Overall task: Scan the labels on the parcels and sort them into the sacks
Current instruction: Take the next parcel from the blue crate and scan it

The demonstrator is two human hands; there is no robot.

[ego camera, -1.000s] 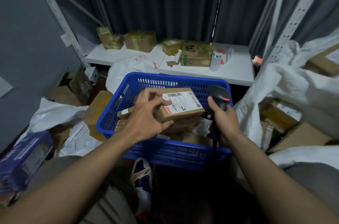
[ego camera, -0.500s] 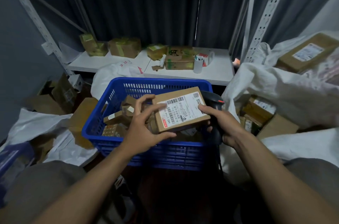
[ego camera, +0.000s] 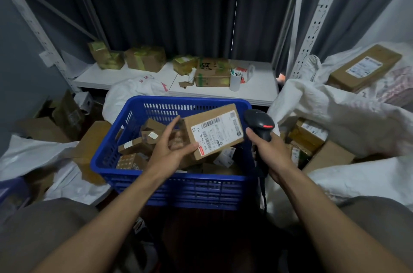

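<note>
Your right hand (ego camera: 271,152) has let go of the parcel's edge since half a second ago and now carries only the scanner (ego camera: 259,123), whose head has risen clear, just beside the parcel's right side. You hold the parcel (ego camera: 214,132) in your left hand (ego camera: 169,152) alone, thumb on the near lower corner and fingers curled round the far left edge. The box is lifted above the blue basket (ego camera: 178,190) and tilted with its face toward you. The label (ego camera: 220,133) is white, with a barcode near its top and a red strip at its lower left, and it covers most of that face. Your right hand is wrapped round the scanner's handle, a red mark shows on its head, and its cable (ego camera: 264,192) hangs down past the basket's near right corner. Whether the scanner's window is aimed at the label is hard to tell from this angle. Smaller cardboard boxes (ego camera: 136,147) lie loose in the basket under the parcel. A white sack (ego camera: 335,114) lies open to your right with labelled boxes in its mouth, and a flat carton (ego camera: 366,67) rests on the heap farther right. Behind the basket, the low shelf (ego camera: 257,94) holds taped cartons (ego camera: 145,58) and a white cup (ego camera: 234,81).
</note>
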